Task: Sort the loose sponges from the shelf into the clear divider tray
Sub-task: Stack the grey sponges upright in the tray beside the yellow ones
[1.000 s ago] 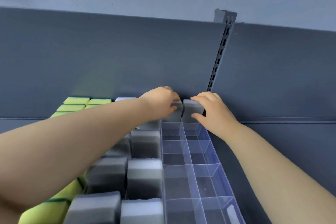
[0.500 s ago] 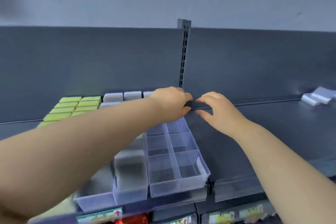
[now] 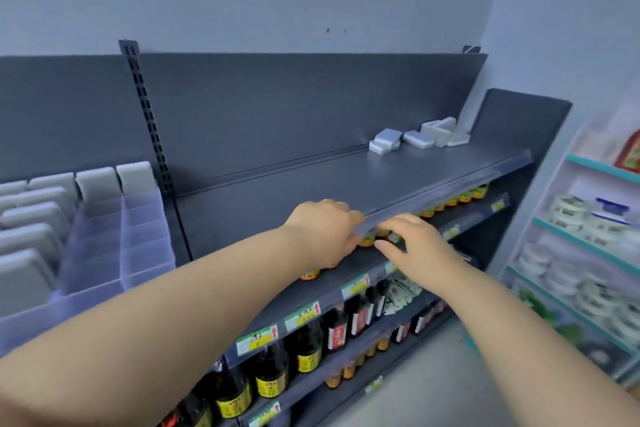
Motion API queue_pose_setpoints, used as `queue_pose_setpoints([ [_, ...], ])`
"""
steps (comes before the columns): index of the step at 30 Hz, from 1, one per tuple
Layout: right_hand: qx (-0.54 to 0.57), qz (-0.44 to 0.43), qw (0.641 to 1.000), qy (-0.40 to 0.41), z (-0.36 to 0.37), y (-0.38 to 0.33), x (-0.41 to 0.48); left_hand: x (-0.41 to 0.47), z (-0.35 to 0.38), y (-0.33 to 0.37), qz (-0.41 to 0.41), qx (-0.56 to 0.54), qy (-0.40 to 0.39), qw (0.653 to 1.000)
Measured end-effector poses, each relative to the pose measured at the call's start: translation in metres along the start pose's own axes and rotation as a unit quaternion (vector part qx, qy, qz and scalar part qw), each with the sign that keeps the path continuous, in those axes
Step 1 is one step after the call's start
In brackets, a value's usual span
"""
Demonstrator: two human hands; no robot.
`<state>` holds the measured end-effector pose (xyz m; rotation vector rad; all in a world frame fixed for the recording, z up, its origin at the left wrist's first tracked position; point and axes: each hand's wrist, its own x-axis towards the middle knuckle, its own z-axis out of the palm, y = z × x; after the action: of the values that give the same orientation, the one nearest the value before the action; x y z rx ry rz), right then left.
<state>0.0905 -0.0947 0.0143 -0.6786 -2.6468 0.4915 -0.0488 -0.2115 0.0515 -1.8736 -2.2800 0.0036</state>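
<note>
The clear divider tray (image 3: 138, 246) sits at the left end of the dark top shelf (image 3: 311, 184), with grey sponges (image 3: 135, 177) standing in its far compartments and in the rows to its left. Several loose grey-and-white sponges (image 3: 419, 137) lie in a pile at the far right of the shelf. My left hand (image 3: 325, 229) and my right hand (image 3: 415, 246) hover over the shelf's front edge, side by side, fingers loosely curled and holding nothing.
Below the top shelf run lower shelves with dark sauce bottles (image 3: 304, 347), small jars and yellow price tags. A white rack (image 3: 588, 253) with stacked round tins stands at the right. A slotted upright (image 3: 145, 114) divides the back panel.
My view has swung right and pulled back from the tray. Both hands left the sponges at the tray's far end and now sit empty over the shelf's front edge.
</note>
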Motion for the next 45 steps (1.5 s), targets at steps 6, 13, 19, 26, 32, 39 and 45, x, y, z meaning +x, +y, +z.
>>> queue_pose_setpoints([
  [6, 0.010, 0.097, 0.995, 0.008, -0.012, 0.069, -0.063, 0.020, 0.045, 0.062, 0.035, -0.033, 0.012, 0.999],
  [13, 0.030, 0.174, 0.984, 0.034, 0.013, 0.121, -0.082, 0.053, 0.090, 0.089, 0.045, -0.065, 0.094, 0.992],
  [19, 0.023, 0.170, 0.982, 0.078, -0.008, 0.167, -0.025, 0.129, 0.114, 0.059, -0.021, -0.098, 0.195, 0.976],
  [26, 0.003, 0.174, 0.967, 0.189, -0.052, 0.216, 0.046, 0.226, 0.111, 0.029, -0.031, -0.129, 0.240, 0.962],
  [32, 0.047, 0.187, 0.948, 0.253, -0.053, 0.263, 0.068, 0.289, 0.121, 0.037, -0.044, -0.130, 0.208, 0.968],
  [39, 0.103, 0.185, 0.952, 0.221, -0.060, 0.347, 0.118, 0.360, 0.144, 0.055, -0.066, -0.107, 0.172, 0.977],
  [45, 0.124, 0.118, 0.974, 0.147, -0.091, 0.447, 0.190, 0.441, 0.150, 0.078, -0.143, -0.089, 0.171, 0.971],
])
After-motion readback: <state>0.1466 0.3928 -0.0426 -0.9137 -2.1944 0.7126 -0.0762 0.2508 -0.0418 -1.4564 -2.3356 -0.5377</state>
